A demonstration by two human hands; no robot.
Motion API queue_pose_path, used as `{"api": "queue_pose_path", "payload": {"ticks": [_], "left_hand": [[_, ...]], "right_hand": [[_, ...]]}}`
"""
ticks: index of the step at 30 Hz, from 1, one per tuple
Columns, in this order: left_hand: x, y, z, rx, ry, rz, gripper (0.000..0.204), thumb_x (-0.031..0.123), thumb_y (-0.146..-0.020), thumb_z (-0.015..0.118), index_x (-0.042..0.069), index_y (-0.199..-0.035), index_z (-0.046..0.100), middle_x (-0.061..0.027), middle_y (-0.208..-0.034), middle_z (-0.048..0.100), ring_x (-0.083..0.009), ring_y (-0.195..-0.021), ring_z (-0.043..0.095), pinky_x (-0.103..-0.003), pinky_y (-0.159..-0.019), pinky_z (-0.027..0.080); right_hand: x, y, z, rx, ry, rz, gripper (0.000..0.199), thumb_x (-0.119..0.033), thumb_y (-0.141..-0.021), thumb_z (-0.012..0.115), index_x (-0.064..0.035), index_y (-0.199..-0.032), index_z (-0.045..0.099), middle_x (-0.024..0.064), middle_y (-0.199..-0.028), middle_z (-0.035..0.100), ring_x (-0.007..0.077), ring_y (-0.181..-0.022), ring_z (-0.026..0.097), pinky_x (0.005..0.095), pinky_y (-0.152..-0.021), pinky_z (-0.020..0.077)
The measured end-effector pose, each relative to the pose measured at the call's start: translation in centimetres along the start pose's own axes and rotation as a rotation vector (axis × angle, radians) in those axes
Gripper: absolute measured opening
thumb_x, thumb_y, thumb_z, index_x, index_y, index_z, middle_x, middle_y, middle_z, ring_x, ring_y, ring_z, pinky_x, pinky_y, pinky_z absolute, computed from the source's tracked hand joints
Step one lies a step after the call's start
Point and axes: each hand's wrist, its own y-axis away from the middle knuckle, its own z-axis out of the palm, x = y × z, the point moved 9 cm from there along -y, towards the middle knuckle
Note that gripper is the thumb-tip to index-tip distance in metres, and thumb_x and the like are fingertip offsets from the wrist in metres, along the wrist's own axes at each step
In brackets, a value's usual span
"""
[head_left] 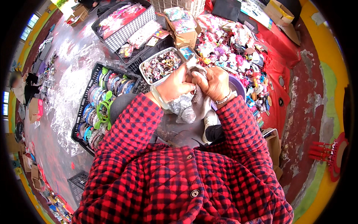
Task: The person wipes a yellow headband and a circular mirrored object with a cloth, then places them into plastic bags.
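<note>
Gripping grey cloth (202, 106) — likely light, soft, limp — left hand (173, 85) and right hand (215, 83) clamp its upper folds, probably the surest hold.

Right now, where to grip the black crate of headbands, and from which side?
Grip the black plastic crate by its long left rim, probably from the left: that edge is exposed, while headbands crowd the inside and the checked sleeve overlaps its right.
</note>
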Motion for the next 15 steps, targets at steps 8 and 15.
{"api": "queue_pose_path", "payload": {"ticks": [8, 15], "left_hand": [[2.5, 1.2, -1.0, 0.057, 0.098, -0.035, 0.073, 0.006, -0.074, 0.057, 0.004, -0.135, 0.017, -0.0119, -0.087, 0.059, -0.0141, -0.074, 0.056, -0.022, -0.062, 0.042], [1.1, 0.7, 0.2, 0.020, 0.061, -0.044, 0.069, -0.003, -0.074, 0.052, 0.008, -0.134, 0.019, -0.0086, -0.096, 0.055, -0.0109, -0.077, 0.053, -0.022, -0.064, 0.043]], "right_hand": [[4.8, 0.5, -2.5, 0.069, -0.036, 0.152, 0.017, -0.023, -0.081, 0.058, -0.0119, -0.067, 0.058, 0.0043, -0.047, 0.046, 0.0231, -0.038, 0.042, 0.0326, -0.034, 0.0313], [-0.7, -0.4, 0.4, -0.162, 0.060, -0.145, 0.027, -0.029, -0.079, 0.056, -0.0070, -0.064, 0.056, 0.0088, -0.055, 0.050, 0.0260, -0.052, 0.049, 0.0398, -0.055, 0.0387]]}}
